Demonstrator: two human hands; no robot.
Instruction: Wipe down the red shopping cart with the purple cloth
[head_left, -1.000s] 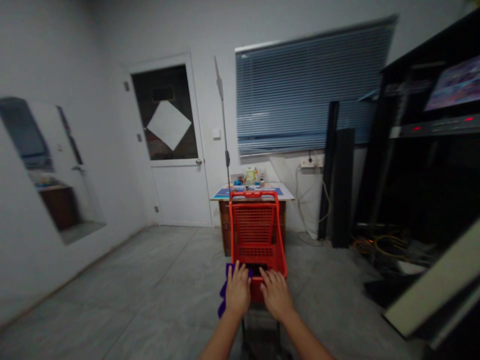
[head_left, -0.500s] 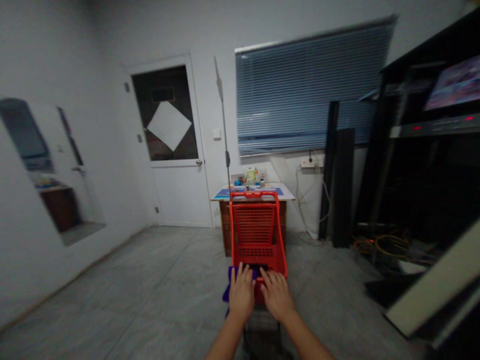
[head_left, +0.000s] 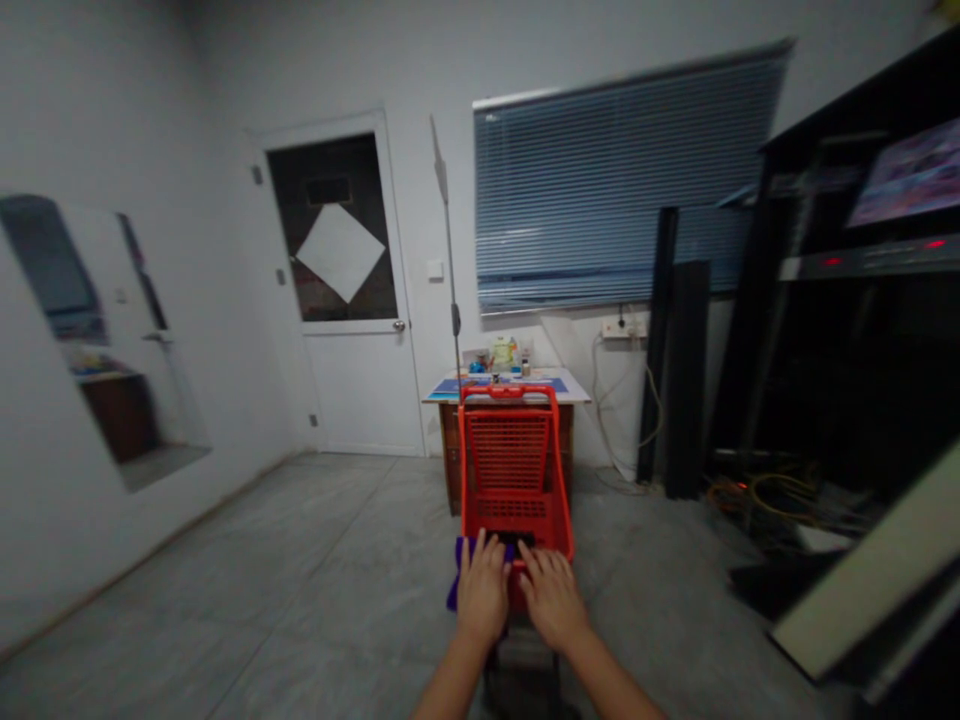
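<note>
A red plastic shopping cart (head_left: 510, 450) stands in front of me, its handle at the far end. My left hand (head_left: 484, 585) lies with fingers stretched over the near edge of the cart, on or just above a purple cloth (head_left: 455, 575) draped there. Beside it, my right hand (head_left: 551, 590) is spread flat over the cart's near red rim. Neither hand wraps round anything. Between the fingertips shows a dark item (head_left: 512, 540) inside the basket, too covered to make out.
A wooden desk with a white top (head_left: 574, 385) stands behind the cart. Tall black panels (head_left: 686, 380) lean by the window wall. Loose cables (head_left: 784, 495) and a pale board (head_left: 862, 570) are at right. The white door (head_left: 364, 390) is shut; a mirror (head_left: 112, 350) hangs left.
The view has shifted very slightly. Both hands stay in about the same place on the cart, and the purple cloth hangs a little differently at its left edge.
</note>
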